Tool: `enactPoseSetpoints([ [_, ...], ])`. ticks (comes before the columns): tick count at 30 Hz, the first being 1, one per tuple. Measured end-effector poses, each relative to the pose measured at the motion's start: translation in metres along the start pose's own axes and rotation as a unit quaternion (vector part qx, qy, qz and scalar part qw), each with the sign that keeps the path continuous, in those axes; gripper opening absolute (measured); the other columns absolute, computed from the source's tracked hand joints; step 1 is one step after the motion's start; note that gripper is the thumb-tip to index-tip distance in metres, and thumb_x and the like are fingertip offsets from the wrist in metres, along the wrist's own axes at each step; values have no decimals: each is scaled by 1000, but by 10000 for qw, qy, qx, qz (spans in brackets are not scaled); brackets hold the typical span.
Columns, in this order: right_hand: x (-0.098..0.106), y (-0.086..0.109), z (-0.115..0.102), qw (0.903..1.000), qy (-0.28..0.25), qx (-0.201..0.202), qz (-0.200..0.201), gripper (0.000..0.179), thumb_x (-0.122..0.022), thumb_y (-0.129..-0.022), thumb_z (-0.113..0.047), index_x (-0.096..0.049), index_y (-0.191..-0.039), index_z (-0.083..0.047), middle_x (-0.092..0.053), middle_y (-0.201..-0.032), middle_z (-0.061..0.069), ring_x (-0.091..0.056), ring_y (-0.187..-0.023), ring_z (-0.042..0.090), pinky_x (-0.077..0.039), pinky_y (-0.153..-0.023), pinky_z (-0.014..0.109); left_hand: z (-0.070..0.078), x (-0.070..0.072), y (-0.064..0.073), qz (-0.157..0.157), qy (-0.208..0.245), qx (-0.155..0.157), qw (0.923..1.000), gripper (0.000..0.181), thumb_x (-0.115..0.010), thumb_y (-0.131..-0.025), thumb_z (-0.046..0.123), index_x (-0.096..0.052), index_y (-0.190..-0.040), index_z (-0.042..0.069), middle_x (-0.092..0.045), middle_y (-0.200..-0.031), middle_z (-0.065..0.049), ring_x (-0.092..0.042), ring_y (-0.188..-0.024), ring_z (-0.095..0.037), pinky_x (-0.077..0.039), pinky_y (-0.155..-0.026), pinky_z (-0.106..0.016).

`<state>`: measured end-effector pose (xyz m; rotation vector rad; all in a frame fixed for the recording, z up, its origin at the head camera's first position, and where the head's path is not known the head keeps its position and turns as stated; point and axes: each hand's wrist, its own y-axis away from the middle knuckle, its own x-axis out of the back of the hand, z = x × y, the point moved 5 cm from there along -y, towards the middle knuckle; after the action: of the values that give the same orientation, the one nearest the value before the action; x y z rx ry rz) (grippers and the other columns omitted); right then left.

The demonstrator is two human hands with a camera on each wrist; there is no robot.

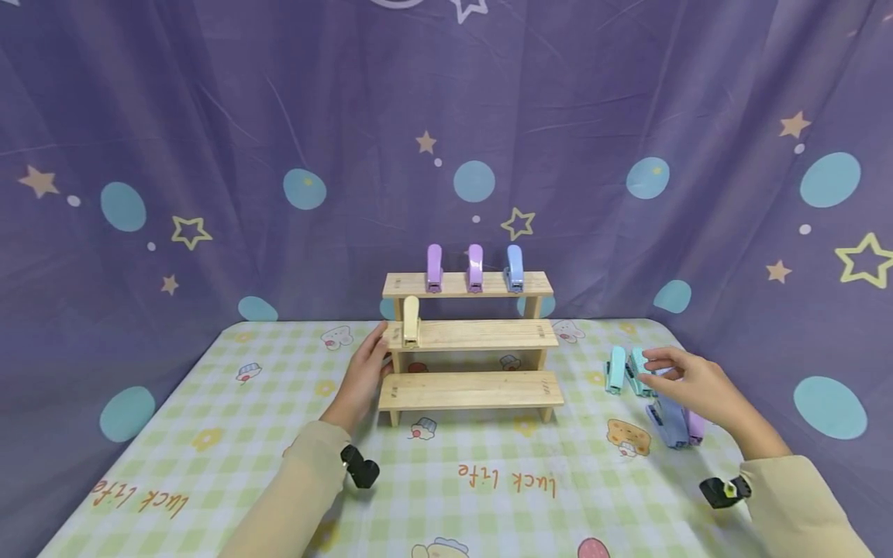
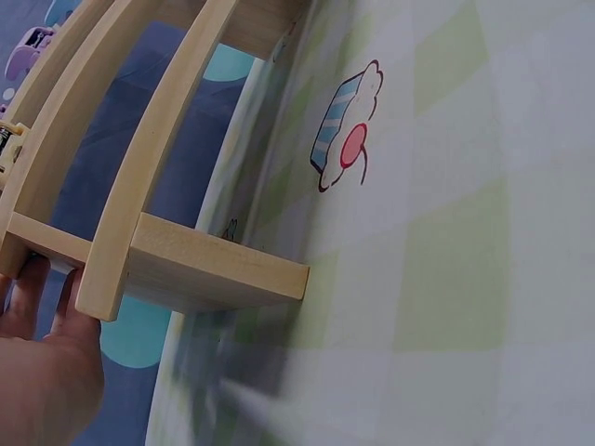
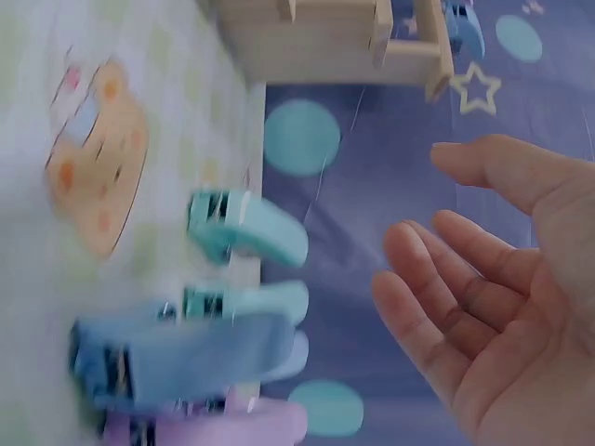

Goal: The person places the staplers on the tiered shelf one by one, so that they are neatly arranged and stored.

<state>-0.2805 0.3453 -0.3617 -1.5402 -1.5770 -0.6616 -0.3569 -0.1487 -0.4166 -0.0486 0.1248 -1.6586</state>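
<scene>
A three-tier wooden shelf stands on the table. My left hand holds it at the left end of the middle tier, some fingertips hidden by the wood. Close by on that tier is a cream stapler. Two purple staplers, one on the left and one in the middle, stand on the top tier with a blue stapler. My right hand, fingers apart and holding nothing, hovers over a group of staplers. Two are mint, a nearer one and another; blue and purple ones lie beside them.
A green-and-white checked cloth with printed drawings covers the table. Behind the table hangs a purple curtain with stars and dots. The bottom tier of the shelf faces me at the front.
</scene>
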Motion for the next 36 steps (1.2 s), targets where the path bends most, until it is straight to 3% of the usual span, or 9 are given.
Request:
enactPoseSetpoints([
  [8,6,15,29,9999,31,-103,43,55,-71,-95,-37,-60,-133,1,-68,-119,21,-67,-102,36,-56,-72,35,0,-1,0,-32,7,-3,10000,54,-35,-112,31,-19,-162,21,-33,-159,-8,-39,-141,-29,-39,-114,-39],
  [19,-6,24,53,9987,173,-416,-252,61,-72,-93,-40,-59,-132,6,-68,-118,23,-65,-105,42,-58,-75,45,-1,0,-1,-37,30,1,10000,54,-36,-111,32,-19,-162,23,-34,-159,-7,-40,-141,-28,-39,-114,-39],
  [26,-16,28,61,9984,233,-460,-246,64,-75,-90,-37,-59,-130,10,-71,-109,22,-66,-105,42,-58,-80,50,-2,0,-1,-73,38,8,10000,54,-37,-111,32,-20,-162,23,-34,-159,-7,-39,-141,-29,-38,-114,-40],
  [32,-25,29,65,9961,242,-652,-541,70,-76,-90,-37,-56,-129,17,-72,-105,23,-63,-108,46,-54,-86,57,0,0,-1,-29,65,60,10000,54,-37,-111,32,-20,-162,24,-34,-159,-7,-39,-141,-28,-38,-115,-39],
  [36,-29,30,64,9947,143,-731,-703,73,-76,-90,-36,-53,-128,21,-71,-105,25,-66,-104,42,-57,-84,50,-2,0,-1,2,61,71,10000,54,-37,-111,32,-21,-162,24,-35,-159,-7,-40,-141,-28,-38,-114,-39],
])
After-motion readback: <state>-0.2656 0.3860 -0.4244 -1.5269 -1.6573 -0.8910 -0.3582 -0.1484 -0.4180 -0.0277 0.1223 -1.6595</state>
